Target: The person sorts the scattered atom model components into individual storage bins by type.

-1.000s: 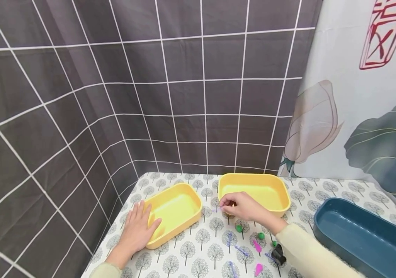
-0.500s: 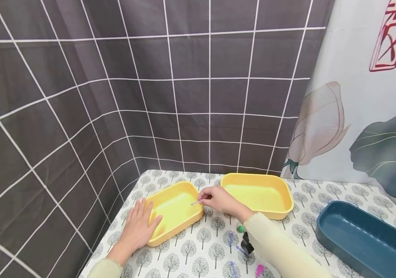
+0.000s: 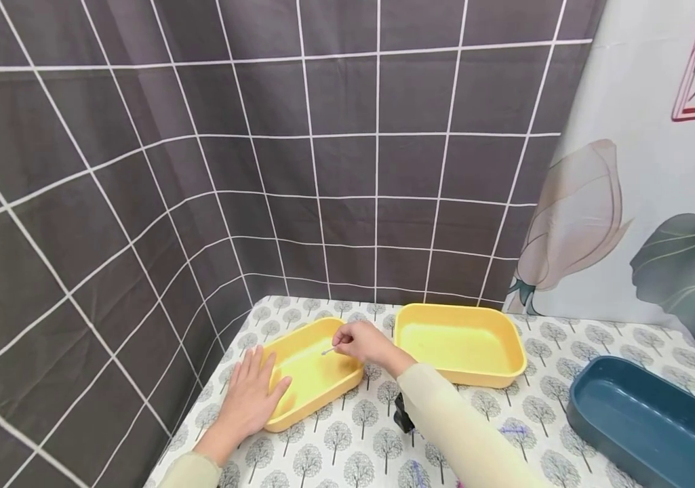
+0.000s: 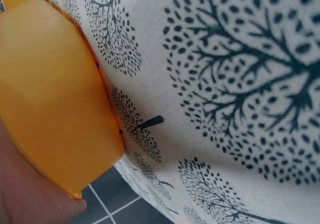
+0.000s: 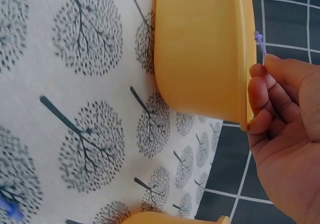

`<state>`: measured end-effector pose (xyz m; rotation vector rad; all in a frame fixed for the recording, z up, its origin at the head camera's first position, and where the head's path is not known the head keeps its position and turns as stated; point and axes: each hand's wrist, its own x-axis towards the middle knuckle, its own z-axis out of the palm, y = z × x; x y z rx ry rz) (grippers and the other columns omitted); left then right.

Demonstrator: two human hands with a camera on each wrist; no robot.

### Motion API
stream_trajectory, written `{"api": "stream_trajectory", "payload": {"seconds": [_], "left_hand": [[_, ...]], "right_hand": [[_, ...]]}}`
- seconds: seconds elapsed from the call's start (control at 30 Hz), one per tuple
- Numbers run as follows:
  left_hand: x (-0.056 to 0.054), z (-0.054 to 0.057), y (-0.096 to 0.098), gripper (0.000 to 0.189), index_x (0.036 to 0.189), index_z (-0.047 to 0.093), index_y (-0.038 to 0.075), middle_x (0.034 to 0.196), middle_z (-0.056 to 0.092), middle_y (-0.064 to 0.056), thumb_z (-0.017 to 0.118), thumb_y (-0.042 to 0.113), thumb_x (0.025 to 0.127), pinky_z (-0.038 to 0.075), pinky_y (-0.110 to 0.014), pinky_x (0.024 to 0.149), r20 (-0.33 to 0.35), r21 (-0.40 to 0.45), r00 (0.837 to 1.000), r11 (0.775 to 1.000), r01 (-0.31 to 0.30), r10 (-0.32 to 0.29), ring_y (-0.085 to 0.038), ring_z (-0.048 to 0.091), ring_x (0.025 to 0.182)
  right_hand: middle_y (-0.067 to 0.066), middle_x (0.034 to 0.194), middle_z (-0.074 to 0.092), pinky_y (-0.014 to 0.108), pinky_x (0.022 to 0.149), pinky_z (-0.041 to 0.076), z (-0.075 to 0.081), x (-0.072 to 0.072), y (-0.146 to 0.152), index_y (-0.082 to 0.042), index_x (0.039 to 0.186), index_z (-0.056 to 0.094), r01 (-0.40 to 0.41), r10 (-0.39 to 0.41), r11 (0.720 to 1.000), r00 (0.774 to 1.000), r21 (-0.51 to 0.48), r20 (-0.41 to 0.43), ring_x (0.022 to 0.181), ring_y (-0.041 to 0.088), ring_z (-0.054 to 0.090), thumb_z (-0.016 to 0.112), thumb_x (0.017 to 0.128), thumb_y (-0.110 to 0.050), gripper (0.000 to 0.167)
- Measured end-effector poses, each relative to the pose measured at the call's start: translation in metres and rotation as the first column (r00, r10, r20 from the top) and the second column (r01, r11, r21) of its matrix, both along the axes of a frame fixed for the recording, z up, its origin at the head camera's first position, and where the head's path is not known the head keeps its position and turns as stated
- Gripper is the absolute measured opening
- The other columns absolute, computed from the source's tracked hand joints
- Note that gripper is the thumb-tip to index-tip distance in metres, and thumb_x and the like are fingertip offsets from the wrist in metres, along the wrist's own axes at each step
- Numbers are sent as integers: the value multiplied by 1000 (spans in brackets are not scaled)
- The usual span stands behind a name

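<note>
My right hand (image 3: 361, 341) is over the right end of the left yellow tray (image 3: 323, 401). Between thumb and fingertips it pinches a small, thin purple stick (image 3: 328, 351), which points into the tray. The right wrist view shows the stick (image 5: 260, 42) with a knobbly tip, close beside the tray's rim. My left hand (image 3: 251, 392) lies on the tray's left rim, fingers extended and thumb reaching inward. In the left wrist view, part of that hand (image 4: 35, 184) touches the rim of the tray (image 4: 60, 94).
A second yellow tray (image 3: 460, 346) stands to the right of the first. Farther right is a long dark blue tray (image 3: 658, 423). Thin purple pieces (image 3: 513, 430) lie on the tree-print cloth (image 3: 338, 437). My right sleeve (image 3: 457, 427) covers part of the cloth.
My right hand has moved left with the purple stick, from beside the second yellow tray to over the left one. My left hand stays on the rim. The sleeve now hides the green pieces.
</note>
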<state>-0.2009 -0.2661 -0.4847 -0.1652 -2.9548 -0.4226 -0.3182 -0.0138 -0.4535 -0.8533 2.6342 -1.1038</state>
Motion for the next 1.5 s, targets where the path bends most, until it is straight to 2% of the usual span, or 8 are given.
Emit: {"api": "stream_trajectory", "payload": {"seconds": [0.17, 0.27, 0.4, 0.57, 0.83, 1.07, 1.2, 1.5], "left_hand": [[-1, -2, 3, 72, 154, 39, -1, 164, 18, -27, 43, 53, 105, 11, -63, 122, -6, -7, 1000, 1000, 2, -2, -47, 11, 153], [-2, -3, 3, 73, 154, 38, 0, 165, 17, -27, 43, 53, 105, 10, -62, 122, -1, -10, 1000, 1000, 2, -2, -46, 10, 153], [-4, -6, 1, 74, 155, 36, 1, 165, 14, -26, 41, 55, 105, 9, -61, 123, 10, -19, 1000, 1000, 2, -2, -45, 9, 154], [-5, -6, -1, 75, 156, 34, 2, 166, 12, -26, 38, 57, 106, 10, -62, 123, 13, -35, 1000, 999, -6, 7, -46, 8, 153], [-3, -5, -2, 75, 157, 32, 1, 166, 11, -26, 37, 56, 106, 9, -62, 123, 16, -36, 1000, 999, -2, 3, -46, 7, 153], [-4, -5, -1, 76, 157, 32, 2, 166, 10, -26, 37, 57, 106, 8, -62, 123, 25, -16, 1000, 1000, 2, -2, -46, 6, 153], [-4, -5, -2, 77, 157, 31, 2, 166, 9, -26, 35, 58, 106, 8, -62, 123, 28, -18, 1000, 1000, 3, -2, -46, 5, 153], [-4, -5, -3, 76, 157, 32, 1, 166, 11, -27, 37, 57, 106, 8, -63, 122, 13, -8, 1000, 1000, 14, -14, -47, 7, 153]], "right_hand": [[-3, 83, 70, 21, 70, 53, 3, -6, -1, -9, 93, 74, 13, -12, 999, 1000, 32, -12, 75, 8, 60, 74, 90, -8, 3], [-1, 84, 71, 22, 71, 53, 6, -8, -3, -7, 97, 74, 7, -6, 999, 1000, 31, -20, 76, 9, 61, 74, 90, -7, 7], [0, 86, 72, 23, 72, 54, 11, -7, -3, -4, 104, 74, 2, -1, 1000, 1000, 22, -21, 78, 10, 63, 72, 91, -6, 13], [-2, 88, 71, 25, 77, 54, 19, -1, 6, -7, 101, 75, -4, 5, 1000, 999, 29, -37, 81, 10, 63, 72, 92, -8, 9], [-4, 90, 73, 24, 76, 55, 27, 14, 53, -8, 101, 74, -42, 46, 998, 995, 44, -90, 80, 8, 63, 71, 94, -12, 8], [-10, 85, 69, 23, 73, 53, 29, 36, 107, -11, 99, 74, -53, 55, 998, 989, 16, -137, 77, 3, 59, 72, 92, -13, 8], [-12, 82, 67, 22, 70, 51, 28, 48, 132, -10, 97, 75, -34, 34, 999, 987, 3, -158, 75, 1, 56, 72, 92, -12, 6], [-12, 86, 66, 21, 67, 51, 22, 72, 180, -8, 101, 74, 38, -39, 999, 990, -7, -139, 76, 0, 55, 72, 94, -14, 10]]}}
